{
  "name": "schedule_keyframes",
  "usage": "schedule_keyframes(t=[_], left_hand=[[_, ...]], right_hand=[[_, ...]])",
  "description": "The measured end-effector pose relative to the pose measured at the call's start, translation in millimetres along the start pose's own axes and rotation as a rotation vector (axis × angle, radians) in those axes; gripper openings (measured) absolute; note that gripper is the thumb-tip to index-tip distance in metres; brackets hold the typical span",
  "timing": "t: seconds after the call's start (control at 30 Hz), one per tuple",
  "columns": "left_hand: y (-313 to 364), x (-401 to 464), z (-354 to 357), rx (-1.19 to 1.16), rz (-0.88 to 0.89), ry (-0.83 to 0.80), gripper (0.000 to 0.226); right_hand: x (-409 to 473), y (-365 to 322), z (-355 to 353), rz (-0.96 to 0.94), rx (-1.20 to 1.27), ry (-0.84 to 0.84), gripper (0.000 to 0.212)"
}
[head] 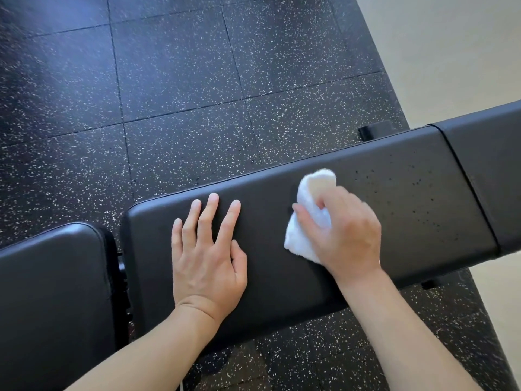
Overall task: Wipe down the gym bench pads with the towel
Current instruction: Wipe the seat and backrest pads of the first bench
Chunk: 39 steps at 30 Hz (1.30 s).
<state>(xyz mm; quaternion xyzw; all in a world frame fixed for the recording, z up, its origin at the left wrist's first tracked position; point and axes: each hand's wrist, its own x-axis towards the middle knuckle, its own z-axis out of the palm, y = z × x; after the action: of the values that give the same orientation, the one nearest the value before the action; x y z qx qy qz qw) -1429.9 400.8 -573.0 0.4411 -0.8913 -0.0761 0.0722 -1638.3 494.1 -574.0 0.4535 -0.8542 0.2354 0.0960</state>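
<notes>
Fingers [303,211] of the right hand [345,235] are curled round the bunched towel [307,218], pressed on the bench [408,198] pad; left hand [207,249] lies flat, released. Towel judged soft, light, best gripped bunched.

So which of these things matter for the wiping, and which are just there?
In use: towel, right hand, left hand, long pad, seat pad.
Just there: floor, wall.

Crumpled white towel [308,218] on the long black bench pad [408,198], droplets alongside
</notes>
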Motion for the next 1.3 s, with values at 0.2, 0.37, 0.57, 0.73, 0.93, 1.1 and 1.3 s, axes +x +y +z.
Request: schedule_keyframes(t=[0.2,0.37,0.57,0.73,0.93,1.1,1.3], left_hand=[[1.1,-0.1,-0.2,0.006,-0.002,0.004,0.063],[1.0,-0.2,-0.7,0.002,0.0,0.014,0.063],[1.6,0.7,-1.2,0.004,-0.006,-0.003,0.063],[0.4,-0.3,-1.0,0.01,-0.007,-0.019,0.064],[2.0,0.7,-1.0,0.019,-0.004,0.014,0.064],[3.2,0.6,-2.0,0.014,0.003,0.03,0.063],[1.9,-0.6,-2.2,0.001,-0.008,0.019,0.063]], right_hand=[[76.7,3.4,32.5,0.072,-0.027,0.025,0.031],[63.1,-5.6,33.2,0.054,-0.047,0.029,0.026],[-18.1,-19.1,-2.4,-0.112,-0.064,-0.047,0.029],[-18.8,-32.9,-1.6,-0.352,0.026,-0.117,0.031],[71.3,-30.3,38.6,-0.232,0.053,-0.044,0.024],[117.2,8.2,44.3,0.064,0.067,-0.186,0.026],[97.1,33.0,29.9,0.161,0.008,-0.071,0.033]])
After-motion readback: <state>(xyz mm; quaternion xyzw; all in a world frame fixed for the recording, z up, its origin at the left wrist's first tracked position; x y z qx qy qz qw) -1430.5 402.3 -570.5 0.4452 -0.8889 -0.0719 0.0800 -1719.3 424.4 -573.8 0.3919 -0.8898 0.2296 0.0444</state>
